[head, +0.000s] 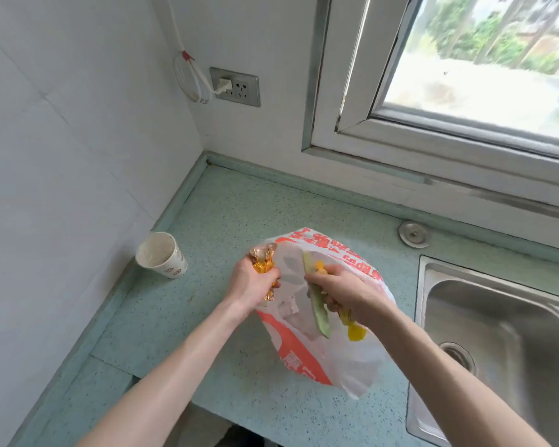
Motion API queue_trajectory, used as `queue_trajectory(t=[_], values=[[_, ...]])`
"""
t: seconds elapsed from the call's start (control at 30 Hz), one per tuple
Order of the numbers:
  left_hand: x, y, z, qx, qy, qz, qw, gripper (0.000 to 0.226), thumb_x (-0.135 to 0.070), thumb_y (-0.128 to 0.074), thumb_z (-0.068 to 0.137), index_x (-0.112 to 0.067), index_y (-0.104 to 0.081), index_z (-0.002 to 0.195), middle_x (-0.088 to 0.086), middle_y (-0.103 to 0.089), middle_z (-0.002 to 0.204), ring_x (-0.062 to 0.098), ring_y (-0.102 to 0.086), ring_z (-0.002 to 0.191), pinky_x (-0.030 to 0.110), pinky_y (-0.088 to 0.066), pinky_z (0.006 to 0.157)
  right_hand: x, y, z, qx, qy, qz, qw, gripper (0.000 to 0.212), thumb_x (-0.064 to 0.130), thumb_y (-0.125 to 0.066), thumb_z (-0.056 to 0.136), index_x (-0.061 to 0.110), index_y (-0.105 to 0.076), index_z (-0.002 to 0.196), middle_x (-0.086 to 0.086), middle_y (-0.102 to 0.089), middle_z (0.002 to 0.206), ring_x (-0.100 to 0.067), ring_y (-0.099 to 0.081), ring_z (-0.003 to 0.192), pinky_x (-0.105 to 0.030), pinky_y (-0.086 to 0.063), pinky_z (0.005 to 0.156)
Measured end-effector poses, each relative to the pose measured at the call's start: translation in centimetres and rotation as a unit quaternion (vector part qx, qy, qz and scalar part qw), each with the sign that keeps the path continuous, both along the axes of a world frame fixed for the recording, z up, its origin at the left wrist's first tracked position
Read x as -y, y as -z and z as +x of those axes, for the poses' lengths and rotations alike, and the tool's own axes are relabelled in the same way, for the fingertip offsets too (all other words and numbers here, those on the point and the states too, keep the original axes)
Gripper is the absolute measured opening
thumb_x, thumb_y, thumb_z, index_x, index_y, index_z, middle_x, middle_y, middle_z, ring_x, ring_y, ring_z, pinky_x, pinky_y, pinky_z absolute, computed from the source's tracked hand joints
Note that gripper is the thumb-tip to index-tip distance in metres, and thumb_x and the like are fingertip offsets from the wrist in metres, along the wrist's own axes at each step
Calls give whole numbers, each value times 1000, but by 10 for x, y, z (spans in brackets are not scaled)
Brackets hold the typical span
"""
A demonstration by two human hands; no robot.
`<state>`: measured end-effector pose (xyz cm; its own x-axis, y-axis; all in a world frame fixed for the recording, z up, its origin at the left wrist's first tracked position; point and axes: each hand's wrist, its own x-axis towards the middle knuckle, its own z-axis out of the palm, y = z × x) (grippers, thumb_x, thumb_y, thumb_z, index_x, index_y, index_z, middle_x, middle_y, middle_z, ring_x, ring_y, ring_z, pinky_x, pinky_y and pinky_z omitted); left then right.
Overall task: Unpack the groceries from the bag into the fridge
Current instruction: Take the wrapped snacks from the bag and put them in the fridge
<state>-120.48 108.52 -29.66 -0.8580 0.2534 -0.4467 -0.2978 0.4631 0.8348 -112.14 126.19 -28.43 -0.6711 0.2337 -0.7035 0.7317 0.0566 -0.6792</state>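
A white plastic grocery bag with orange print lies on the green speckled counter, its mouth facing me. My left hand is closed around a gold-orange foil-wrapped packet at the bag's left edge. My right hand grips a long pale-green item together with a yellow wrapped item over the bag's opening. The rest of the bag's contents are hidden by the plastic. No fridge is in view.
A paper cup stands near the left wall. A steel sink lies to the right, with a round metal cap behind it. A wall socket with a plugged white cable and a window are beyond the counter.
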Motion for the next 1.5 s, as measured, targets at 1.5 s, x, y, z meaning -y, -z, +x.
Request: queue_trajectory(t=[1.5], values=[[-77,-142,347,281,470,196,813,52,-14,-83,79,1,-61,124,18,-77,103,27,-78,86,40,-63,67,101,-141,447,-213,648,178,710,27,37,-69,97,15,-61,85,-5,-69,71,-14,-59,60,-25,-44,49]])
